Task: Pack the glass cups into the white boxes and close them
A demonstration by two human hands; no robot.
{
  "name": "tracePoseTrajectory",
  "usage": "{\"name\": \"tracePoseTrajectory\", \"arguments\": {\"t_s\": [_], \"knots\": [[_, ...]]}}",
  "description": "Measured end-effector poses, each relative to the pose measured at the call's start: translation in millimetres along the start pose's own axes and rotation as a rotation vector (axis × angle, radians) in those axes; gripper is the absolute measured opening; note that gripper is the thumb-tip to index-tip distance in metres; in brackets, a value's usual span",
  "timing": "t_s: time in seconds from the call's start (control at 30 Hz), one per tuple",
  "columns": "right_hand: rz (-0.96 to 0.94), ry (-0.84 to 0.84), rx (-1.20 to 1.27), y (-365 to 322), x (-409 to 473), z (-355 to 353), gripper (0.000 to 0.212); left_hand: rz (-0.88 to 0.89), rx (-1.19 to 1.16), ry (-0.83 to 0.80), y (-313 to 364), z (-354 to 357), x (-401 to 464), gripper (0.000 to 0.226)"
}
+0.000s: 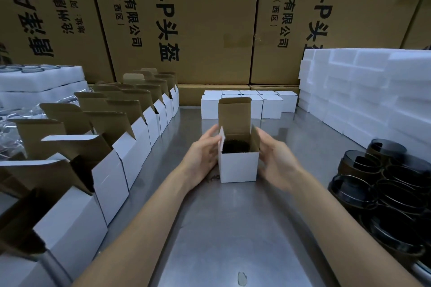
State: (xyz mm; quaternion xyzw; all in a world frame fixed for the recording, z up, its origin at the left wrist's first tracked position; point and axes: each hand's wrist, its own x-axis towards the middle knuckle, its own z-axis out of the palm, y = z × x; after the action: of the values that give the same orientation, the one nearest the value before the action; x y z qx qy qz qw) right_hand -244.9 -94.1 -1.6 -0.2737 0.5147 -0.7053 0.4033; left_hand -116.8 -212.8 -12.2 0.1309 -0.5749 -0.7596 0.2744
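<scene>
A white box (239,165) stands mid-desk (233,228), lid flap up, a dark cup (235,147) inside. The left hand (205,149) and right hand (276,156) flank it with straight, relaxed fingers touching its side flaps. More cups (384,184) sit right.

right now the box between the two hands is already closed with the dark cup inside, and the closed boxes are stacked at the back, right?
Not quite: the head view shows the box between the left hand and right hand open, top flap upright, with the dark cup inside. The closed boxes do sit at the back.
</scene>
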Motion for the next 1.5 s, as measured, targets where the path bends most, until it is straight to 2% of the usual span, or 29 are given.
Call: {"name": "tracePoseTrajectory", "arguments": {"t_s": [0.1, 0.23, 0.33, 0.4, 0.47, 0.6, 0.73, 0.83, 0.9, 1.0, 1.1, 1.23, 1.3, 1.4, 1.5], "knots": [[-0.058, -0.065, -0.092, 7, 3, 2, 0.049, 0.031, 0.12, -0.008, -1, 6, 0, 0.043], [-0.158, 0.002, -0.193, 10, 4, 7, 0.05, 0.067, 0.074, 0.101, 0, 9, 5, 0.046], [-0.196, 0.066, -0.203, 16, 4, 9, 0.036, 0.058, 0.102, 0.132, 0, 12, 6, 0.03], [-0.213, 0.102, -0.207, 20, 1, 9, 0.024, 0.04, 0.136, 0.16, -2, 15, 4, 0.034], [-0.224, 0.147, -0.149, 22, -1, 9, 0.024, 0.053, 0.117, 0.169, -3, 16, 2, 0.035], [-0.215, 0.141, -0.138, 20, -3, 10, 0.029, 0.054, 0.114, 0.103, -3, 14, -3, 0.026], [-0.277, 0.164, -0.358, 26, 0, 10, 0.026, -0.044, 0.21, -0.054, 2, 7, -8, 0.026], [-0.293, 0.176, -0.427, 28, 2, 9, 0.031, -0.053, 0.236, -0.184, 1, 1, -9, 0.045], [-0.312, 0.187, -0.436, 28, 2, 9, 0.035, -0.017, 0.292, -0.142, -2, 0, -8, 0.052], [-0.32, 0.171, -0.393, 27, 1, 9, 0.041, 0.044, 0.362, -0.05, -4, 2, -6, 0.05], [-0.342, 0.12, -0.37, 27, -2, 11, 0.031, 0.078, 0.415, -0.018, -2, 1, -7, 0.048], [-0.385, 0.119, -0.43, 30, -4, 14, 0.055, 0.073, 0.398, 0.016, 2, 1, -8, 0.049], [-0.408, 0.133, -0.437, 29, -5, 15, 0.059, 0.069, 0.38, 0.037, 4, 4, -9, 0.047], [-0.432, 0.138, -0.422, 28, -5, 15, 0.06, 0.065, 0.353, 0.033, 7, 6, -11, 0.046], [-0.459, 0.148, -0.435, 29, -5, 15, 0.06, 0.093, 0.435, -0.04, 11, 6, -13, 0.044]]}}
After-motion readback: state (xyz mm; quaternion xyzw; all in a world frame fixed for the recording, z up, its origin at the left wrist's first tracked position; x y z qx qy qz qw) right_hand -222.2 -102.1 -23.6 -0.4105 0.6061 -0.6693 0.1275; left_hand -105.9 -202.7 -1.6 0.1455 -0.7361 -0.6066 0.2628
